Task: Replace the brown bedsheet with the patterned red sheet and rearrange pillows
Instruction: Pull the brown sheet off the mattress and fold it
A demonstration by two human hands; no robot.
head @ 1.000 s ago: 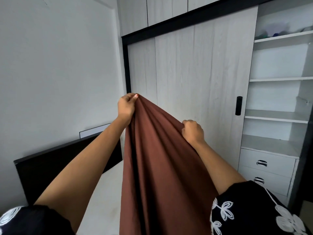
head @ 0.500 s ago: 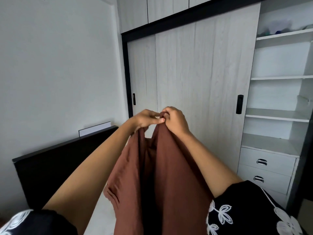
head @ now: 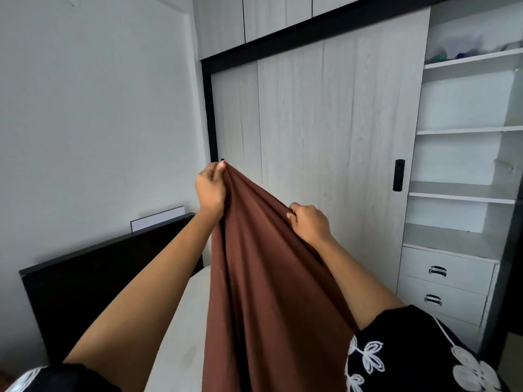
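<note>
**Brown sheet held up in front of the wardrobe**

Pale wood-grain sliding wardrobe doors (head: 325, 137) with a black frame fill the far side of the room, and a plain white wall (head: 93, 108) runs along the left. To the right of the doors stand open white shelves (head: 464, 190), with two white drawers (head: 444, 284) with metal handles below them. A black slot handle (head: 398, 175) sits at the right edge of the right-hand door.

I hold the plain brown cloth bedsheet (head: 263, 292) up between me and the wardrobe. My left hand (head: 210, 188) is the higher one; its fingers and thumb are closed on a bunched peak of the fabric at the top. My right hand (head: 310, 222) is lower and to the right, fingers curled over the sheet's upper edge and gripping it. The cloth runs taut between the two hands and hangs down in long folds towards me, out of the bottom of the view.

Below and to the left, the bare off-white mattress (head: 181, 335) shows beside the hanging sheet. A black flat headboard (head: 85, 284) stands against the left wall at its far end. My black sleeves with white flower embroidery (head: 424, 360) show at the near edge.
</note>
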